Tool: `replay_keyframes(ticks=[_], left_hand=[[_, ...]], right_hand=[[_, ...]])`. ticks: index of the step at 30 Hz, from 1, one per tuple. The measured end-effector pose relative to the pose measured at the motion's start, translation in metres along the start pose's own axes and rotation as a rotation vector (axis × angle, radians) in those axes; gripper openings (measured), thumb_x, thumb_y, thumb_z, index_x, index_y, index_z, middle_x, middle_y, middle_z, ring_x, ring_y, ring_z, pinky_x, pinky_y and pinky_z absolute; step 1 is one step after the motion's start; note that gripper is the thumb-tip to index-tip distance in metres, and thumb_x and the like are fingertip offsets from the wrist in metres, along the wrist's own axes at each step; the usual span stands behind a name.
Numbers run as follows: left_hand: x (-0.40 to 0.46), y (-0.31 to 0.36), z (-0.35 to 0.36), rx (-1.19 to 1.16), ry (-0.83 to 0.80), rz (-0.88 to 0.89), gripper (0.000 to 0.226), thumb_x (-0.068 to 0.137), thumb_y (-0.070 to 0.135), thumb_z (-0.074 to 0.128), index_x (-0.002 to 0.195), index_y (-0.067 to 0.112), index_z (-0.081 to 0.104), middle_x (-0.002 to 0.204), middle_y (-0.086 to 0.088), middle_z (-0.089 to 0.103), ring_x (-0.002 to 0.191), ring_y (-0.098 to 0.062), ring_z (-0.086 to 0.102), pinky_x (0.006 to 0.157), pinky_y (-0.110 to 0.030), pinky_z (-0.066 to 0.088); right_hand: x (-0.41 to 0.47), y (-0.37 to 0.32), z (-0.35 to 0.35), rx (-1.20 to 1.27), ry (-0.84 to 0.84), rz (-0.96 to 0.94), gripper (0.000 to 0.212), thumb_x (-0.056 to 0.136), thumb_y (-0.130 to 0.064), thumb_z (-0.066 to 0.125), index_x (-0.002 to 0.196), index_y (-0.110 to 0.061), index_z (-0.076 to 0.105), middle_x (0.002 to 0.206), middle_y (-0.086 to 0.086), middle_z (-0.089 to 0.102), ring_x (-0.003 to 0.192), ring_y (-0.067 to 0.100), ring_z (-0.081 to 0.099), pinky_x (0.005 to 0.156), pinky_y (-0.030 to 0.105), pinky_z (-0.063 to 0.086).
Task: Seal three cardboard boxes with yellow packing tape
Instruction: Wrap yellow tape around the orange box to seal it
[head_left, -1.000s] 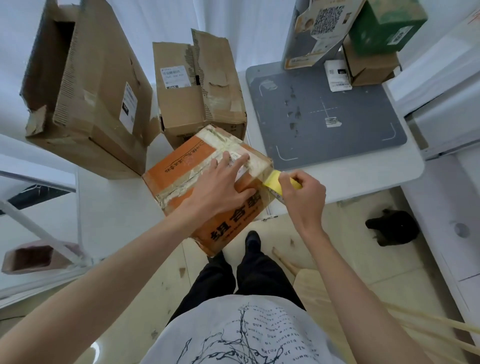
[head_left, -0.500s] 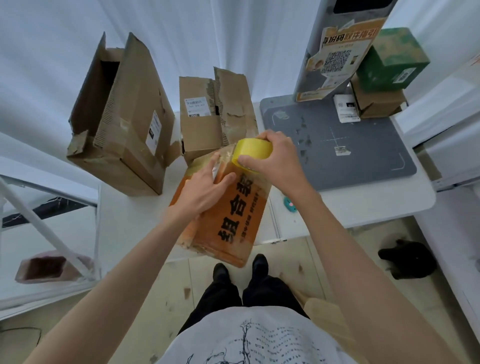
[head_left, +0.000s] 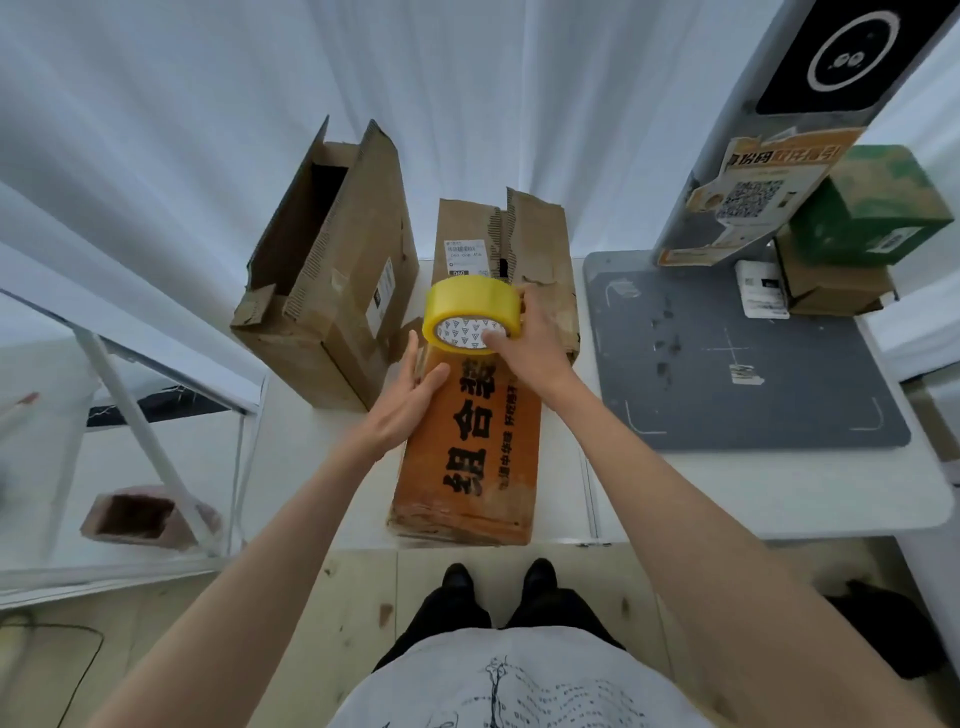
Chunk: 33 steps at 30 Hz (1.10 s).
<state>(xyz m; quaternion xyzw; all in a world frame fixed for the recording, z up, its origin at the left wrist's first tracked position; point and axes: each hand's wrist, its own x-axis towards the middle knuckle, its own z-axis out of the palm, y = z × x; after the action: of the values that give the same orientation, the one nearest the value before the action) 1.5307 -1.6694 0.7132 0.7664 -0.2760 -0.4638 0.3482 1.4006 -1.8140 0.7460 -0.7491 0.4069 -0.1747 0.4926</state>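
Note:
An orange box with black lettering (head_left: 470, 457) lies lengthwise on the white table (head_left: 779, 493), its near end at the front edge. My right hand (head_left: 524, 338) grips a roll of yellow tape (head_left: 470, 314) at the box's far end, thumb on the roll's printed core. My left hand (head_left: 410, 397) lies flat with straight fingers against the box's upper left side. Behind it stands a brown box with a torn flap (head_left: 540, 260). To the left is a large open brown box (head_left: 332, 270).
A grey mat (head_left: 737, 353) covers the table's right half, with a slanted grey kiosk post (head_left: 779, 104) rising from it. A green box (head_left: 872, 208) sits on a small brown box (head_left: 831, 291) at far right. A glass-topped frame (head_left: 130, 374) stands left.
The orange box has turned from a tilted position to lie straight on the table. My right hand has brought the tape roll from the box's right side to its far end.

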Motion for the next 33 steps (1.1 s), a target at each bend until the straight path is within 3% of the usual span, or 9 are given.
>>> replay_keyframes(ticks=[4,6,9,13,19,24,26,30,33], left_hand=[[0.006,-0.024,-0.010,-0.137,-0.043,0.026,0.092,0.082,0.084,0.049,0.154,0.059,-0.003,0.162,0.004,0.032,0.137,-0.019,0.049,0.111,-0.051,0.045],[0.008,-0.036,-0.009,-0.170,-0.039,0.023,0.076,0.080,0.087,0.048,0.147,0.067,0.017,0.154,0.008,0.043,0.132,-0.016,0.054,0.111,-0.051,0.046],[0.011,-0.040,-0.008,-0.180,0.017,0.063,0.064,0.086,0.077,0.055,0.142,0.063,0.029,0.151,0.007,0.048,0.129,-0.014,0.056,0.110,-0.047,0.047],[0.024,-0.029,-0.013,-0.076,0.143,0.209,0.087,0.078,0.057,0.080,0.149,0.035,0.035,0.148,0.010,0.047,0.134,-0.008,0.045,0.109,-0.033,0.040],[0.040,-0.023,-0.017,-0.058,0.077,0.225,0.068,0.077,0.042,0.086,0.132,0.039,0.046,0.126,0.020,0.059,0.117,0.001,0.056,0.105,-0.037,0.051],[0.039,-0.026,-0.020,-0.125,0.053,0.256,0.076,0.078,0.036,0.087,0.140,0.034,0.042,0.128,0.010,0.061,0.115,-0.006,0.062,0.096,-0.033,0.055],[0.039,-0.028,-0.020,-0.160,0.024,0.260,0.080,0.076,0.037,0.089,0.139,0.044,0.039,0.130,0.001,0.060,0.109,-0.014,0.069,0.088,-0.035,0.060],[0.039,-0.029,-0.022,-0.156,-0.002,0.241,0.080,0.077,0.038,0.088,0.139,0.048,0.038,0.130,-0.007,0.055,0.099,-0.025,0.073,0.078,-0.040,0.063],[0.038,-0.028,-0.020,-0.154,0.001,0.241,0.080,0.079,0.033,0.087,0.141,0.044,0.038,0.131,-0.007,0.054,0.098,-0.025,0.073,0.076,-0.040,0.064]], right_hand=[[0.010,-0.007,0.023,-0.077,-0.074,-0.044,0.034,0.093,-0.015,0.066,0.123,-0.007,0.052,0.117,0.011,0.052,0.108,0.028,0.055,0.092,0.041,0.050],[0.012,-0.006,0.034,-0.110,-0.104,-0.083,0.031,0.094,-0.019,0.066,0.119,-0.008,0.051,0.109,0.013,0.058,0.101,0.030,0.058,0.088,0.050,0.050],[0.014,-0.003,0.043,-0.113,-0.094,-0.110,0.032,0.096,-0.023,0.066,0.118,-0.007,0.048,0.101,0.016,0.063,0.092,0.033,0.062,0.080,0.051,0.052],[0.018,-0.002,0.047,-0.109,-0.071,-0.104,0.037,0.092,-0.024,0.070,0.118,-0.009,0.048,0.104,0.015,0.064,0.094,0.031,0.063,0.078,0.053,0.054],[0.022,0.004,0.048,-0.105,-0.046,-0.102,0.030,0.094,-0.022,0.066,0.115,-0.011,0.048,0.100,0.013,0.064,0.091,0.031,0.064,0.077,0.057,0.054],[0.018,-0.007,0.035,-0.156,-0.016,-0.144,0.025,0.094,-0.004,0.060,0.114,-0.012,0.048,0.098,0.006,0.058,0.093,0.026,0.059,0.077,0.043,0.053],[0.016,-0.002,0.022,-0.165,0.031,-0.125,0.027,0.092,0.003,0.059,0.113,-0.012,0.051,0.101,0.003,0.056,0.097,0.022,0.057,0.078,0.036,0.052],[0.015,0.019,-0.011,-0.204,0.258,-0.097,0.034,0.088,0.008,0.057,0.115,-0.011,0.060,0.113,0.008,0.057,0.108,0.026,0.056,0.088,0.042,0.053],[0.013,0.031,-0.038,-0.255,0.418,-0.070,0.036,0.086,0.013,0.052,0.115,-0.006,0.062,0.114,0.014,0.050,0.104,0.022,0.047,0.080,0.015,0.040]])
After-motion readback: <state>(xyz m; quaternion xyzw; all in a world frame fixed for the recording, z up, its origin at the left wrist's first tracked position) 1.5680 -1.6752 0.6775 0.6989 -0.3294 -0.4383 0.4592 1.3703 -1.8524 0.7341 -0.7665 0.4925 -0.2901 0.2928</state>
